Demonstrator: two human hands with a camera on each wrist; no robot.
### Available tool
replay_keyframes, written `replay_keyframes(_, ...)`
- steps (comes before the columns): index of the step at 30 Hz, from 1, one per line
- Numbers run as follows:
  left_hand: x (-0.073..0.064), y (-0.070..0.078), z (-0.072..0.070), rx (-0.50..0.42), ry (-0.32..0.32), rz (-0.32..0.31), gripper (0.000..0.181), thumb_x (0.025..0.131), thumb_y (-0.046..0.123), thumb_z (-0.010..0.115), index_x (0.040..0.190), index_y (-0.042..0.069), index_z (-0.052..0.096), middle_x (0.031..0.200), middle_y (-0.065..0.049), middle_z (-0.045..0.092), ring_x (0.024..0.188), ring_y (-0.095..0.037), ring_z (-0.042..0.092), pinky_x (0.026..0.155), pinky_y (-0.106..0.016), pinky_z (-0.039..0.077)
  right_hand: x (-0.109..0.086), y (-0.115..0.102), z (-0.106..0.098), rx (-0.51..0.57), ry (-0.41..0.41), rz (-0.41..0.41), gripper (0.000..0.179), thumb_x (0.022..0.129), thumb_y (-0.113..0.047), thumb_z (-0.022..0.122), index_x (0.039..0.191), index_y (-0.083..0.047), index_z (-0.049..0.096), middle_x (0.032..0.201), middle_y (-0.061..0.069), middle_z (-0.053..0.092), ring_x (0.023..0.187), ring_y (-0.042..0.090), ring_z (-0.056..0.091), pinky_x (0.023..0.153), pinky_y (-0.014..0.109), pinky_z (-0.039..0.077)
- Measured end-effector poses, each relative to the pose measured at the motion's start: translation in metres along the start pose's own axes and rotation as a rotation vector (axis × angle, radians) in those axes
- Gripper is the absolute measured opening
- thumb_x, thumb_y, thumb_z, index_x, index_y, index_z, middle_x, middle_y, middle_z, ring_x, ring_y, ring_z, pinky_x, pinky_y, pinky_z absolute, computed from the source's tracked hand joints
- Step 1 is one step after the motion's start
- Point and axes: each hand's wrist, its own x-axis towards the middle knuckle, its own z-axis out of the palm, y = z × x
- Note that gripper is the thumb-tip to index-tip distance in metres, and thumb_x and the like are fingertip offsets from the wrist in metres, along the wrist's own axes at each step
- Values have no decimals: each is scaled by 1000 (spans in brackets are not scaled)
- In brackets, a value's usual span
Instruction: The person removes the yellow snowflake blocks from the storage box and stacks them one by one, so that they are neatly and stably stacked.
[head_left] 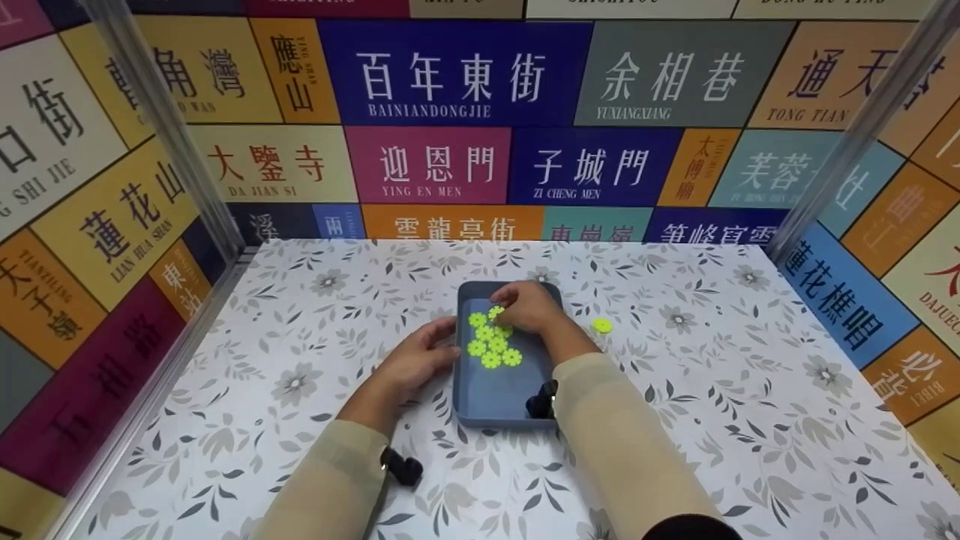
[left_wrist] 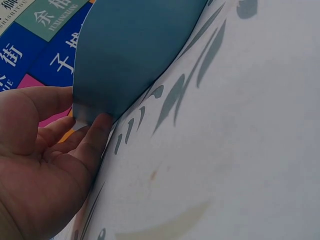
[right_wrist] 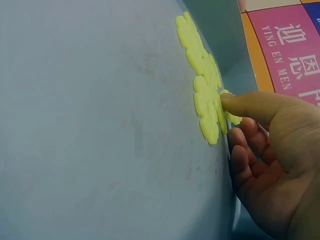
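Several yellow-green, flower-shaped plastic discs [head_left: 491,346] lie in a loose cluster inside a grey-blue rectangular tray [head_left: 499,405]. My right hand [head_left: 529,306] reaches over the tray's far right part, its fingertips at a disc [head_left: 496,312] near the far end of the cluster. In the right wrist view the thumb presses on that disc [right_wrist: 233,118], with the other fingers curled below and the index fingertip hidden. On the tray's left side, my left hand [head_left: 420,360] touches the outer wall [left_wrist: 125,55] with thumb and fingertips, its fingers loosely bent.
One more yellow-green disc [head_left: 602,325] lies on the table right of the tray. White cloth with a grey leaf-and-flower pattern covers the table [head_left: 750,375]. Panels with coloured lettering [head_left: 450,75] rise at the back and both sides, with clear posts at the corners.
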Motion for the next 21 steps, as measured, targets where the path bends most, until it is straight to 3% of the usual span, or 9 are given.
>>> replay_keyframes(10, -1, 1, 0, -2, 6, 6, 68, 100, 7, 68, 163, 10, 43, 171, -12, 43, 156, -32, 46, 125, -48, 45, -1, 2, 1, 49, 43, -26, 33, 88, -14, 84, 120, -16, 78, 112, 6, 74, 99, 22, 67, 84, 37, 57)
replay_keyframes(16, -2, 1, 0, 7, 11, 10, 69, 100, 8, 69, 163, 11, 43, 171, -12, 43, 156, -33, 46, 125, -48, 45, -1, 0, 0, 144, 107, 5, 23, 90, -21, 83, 113, -22, 80, 108, 4, 76, 94, 21, 70, 75, 34, 58)
replay_keyframes(21, -2, 1, 0, -5, 6, 12, 68, 99, 7, 69, 163, 11, 44, 170, -12, 44, 155, -33, 47, 124, -49, 46, 1, -1, -3, 174, 153, 15, 21, 92, -26, 83, 113, -24, 80, 107, 2, 76, 96, 19, 70, 77, 31, 57)
